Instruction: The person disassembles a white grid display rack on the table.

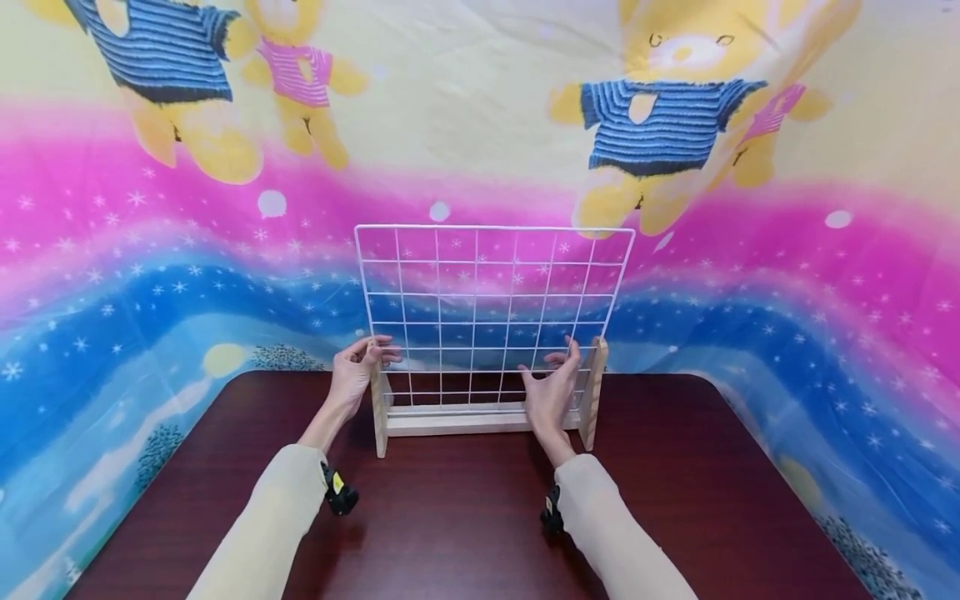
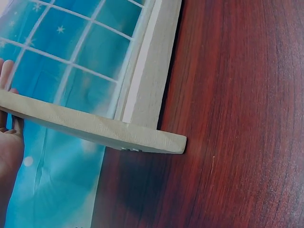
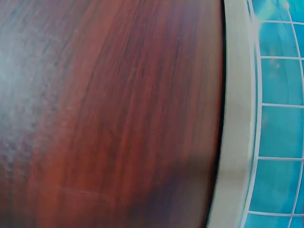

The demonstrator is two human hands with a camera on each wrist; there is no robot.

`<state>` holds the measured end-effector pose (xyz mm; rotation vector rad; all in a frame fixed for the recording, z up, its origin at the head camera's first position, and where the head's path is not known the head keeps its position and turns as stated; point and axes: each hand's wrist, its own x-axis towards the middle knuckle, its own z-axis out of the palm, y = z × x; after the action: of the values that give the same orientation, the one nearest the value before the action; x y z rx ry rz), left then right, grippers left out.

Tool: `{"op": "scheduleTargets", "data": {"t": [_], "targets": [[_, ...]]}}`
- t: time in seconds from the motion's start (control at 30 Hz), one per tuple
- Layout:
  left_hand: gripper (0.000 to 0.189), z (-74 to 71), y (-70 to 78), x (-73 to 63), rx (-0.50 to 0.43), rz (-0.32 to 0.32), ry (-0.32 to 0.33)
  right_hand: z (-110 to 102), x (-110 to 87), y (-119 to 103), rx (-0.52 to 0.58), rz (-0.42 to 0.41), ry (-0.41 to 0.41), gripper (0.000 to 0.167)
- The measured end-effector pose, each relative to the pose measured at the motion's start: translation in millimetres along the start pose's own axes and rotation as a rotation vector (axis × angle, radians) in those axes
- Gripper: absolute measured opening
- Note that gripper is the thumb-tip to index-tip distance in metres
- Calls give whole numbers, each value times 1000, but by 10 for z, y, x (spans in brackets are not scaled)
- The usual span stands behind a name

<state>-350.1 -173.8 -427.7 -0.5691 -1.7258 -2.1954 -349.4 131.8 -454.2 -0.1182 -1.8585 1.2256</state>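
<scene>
your left hand (image 1: 352, 373) grips the left upright (image 1: 378, 417); your right hand (image 1: 551, 396) has thumb and fingers spread apart by the right upright (image 1: 595, 400), contact unclear. between them the white wire grid (image 1: 473, 322) stands upright, facing you, in the wooden stand (image 1: 457, 424), whose long axis runs left-right near the bench's (image 1: 450, 517) far edge.

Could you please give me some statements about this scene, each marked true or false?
1. The left grip holds the left post. True.
2. The white grid rises above both posts. True.
3. Both grips are above the grid's top edge. False: both are below it.
4. The right grip is beside the right post. True.
5. The table is white. False: the table is dark red.
6. The bar between the posts is blue. False: the bar is pale.
</scene>
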Motion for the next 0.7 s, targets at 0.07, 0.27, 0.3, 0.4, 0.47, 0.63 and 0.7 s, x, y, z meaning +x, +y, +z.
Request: {"op": "scheduleTargets", "data": {"t": [0.07, 0.27, 0.3, 0.4, 0.47, 0.63, 0.7], "targets": [[24, 23, 62, -16, 7, -12, -7, -6, 63, -69, 10, -24, 5, 93], [22, 22, 63, -10, 8, -18, 8, -47, 249, -302, 10, -49, 13, 94], [22, 22, 68, -10, 10, -22, 12, -49, 255, -318, 5, -42, 12, 94], [23, 33, 83, -18, 17, -44, 18, -54, 249, -328, 7, -23, 12, 94], [23, 40, 88, -29, 20, -56, 21, -60, 234, -326, 16, -23, 11, 94], [22, 56, 85, -40, -17, -58, 30, -66, 230, -326, 30, -36, 19, 95], [23, 64, 82, -37, -26, -53, 33, -65, 236, -326, 28, -39, 25, 96]]}}
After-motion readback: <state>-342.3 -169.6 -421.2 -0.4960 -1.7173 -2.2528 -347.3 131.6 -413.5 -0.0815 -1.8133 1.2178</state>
